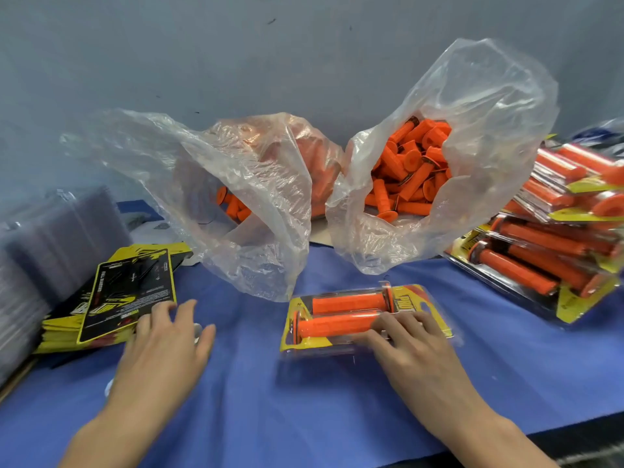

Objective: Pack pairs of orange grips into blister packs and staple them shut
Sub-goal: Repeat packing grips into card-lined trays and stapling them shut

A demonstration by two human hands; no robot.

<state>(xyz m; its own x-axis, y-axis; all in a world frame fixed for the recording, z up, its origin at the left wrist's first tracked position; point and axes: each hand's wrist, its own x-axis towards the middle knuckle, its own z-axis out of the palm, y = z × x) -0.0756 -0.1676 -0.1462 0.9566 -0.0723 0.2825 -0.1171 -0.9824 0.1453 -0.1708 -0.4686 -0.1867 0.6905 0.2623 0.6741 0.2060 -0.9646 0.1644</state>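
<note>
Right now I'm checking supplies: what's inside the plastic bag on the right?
Loose orange grips lie piled in the right bag, several deep. The top ones cover those beneath, and the crumpled plastic hides the pile's edges, so the count cannot be told.

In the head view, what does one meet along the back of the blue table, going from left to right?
Blurred stack of clear plastic shells → nearly empty plastic bag → plastic bag full of orange grips → pile of filled blister packs.
</note>
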